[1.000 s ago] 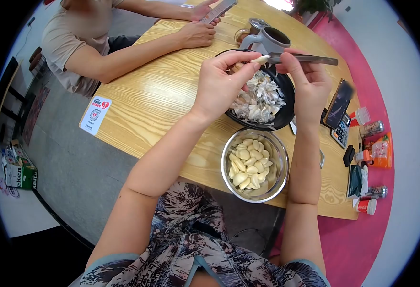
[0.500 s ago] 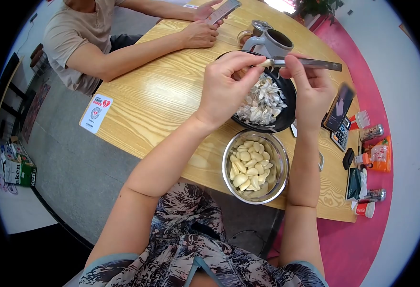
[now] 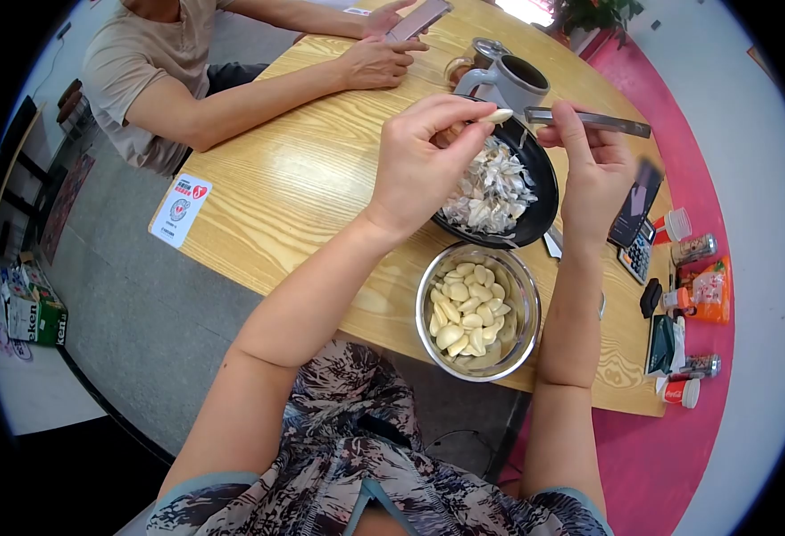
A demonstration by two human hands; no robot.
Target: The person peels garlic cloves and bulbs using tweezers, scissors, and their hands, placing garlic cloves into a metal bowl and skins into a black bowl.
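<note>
Between thumb and forefinger, my left hand (image 3: 433, 161) pinches a pale garlic clove (image 3: 497, 116). My right hand (image 3: 593, 165) grips a metal tool (image 3: 593, 121), perhaps a knife or tweezers, its tip a short gap to the right of the clove. Both hands are raised over a black bowl (image 3: 544, 201) that holds a heap of papery garlic skins (image 3: 491, 192). Nearer my body, a steel bowl (image 3: 533, 335) holds many peeled cloves (image 3: 468, 308).
A person (image 3: 156, 71) sits at the table's far left, holding a phone (image 3: 419, 20). Behind the black bowl stands a grey mug (image 3: 513, 82). A phone (image 3: 635, 205), calculator (image 3: 635, 255), orange packet (image 3: 710, 290) and red-and-white cup (image 3: 681, 392) are on the right.
My right hand and the metal tool have moved right, away from the clove, after touching it half a second ago. The clove is still in my left hand.
</note>
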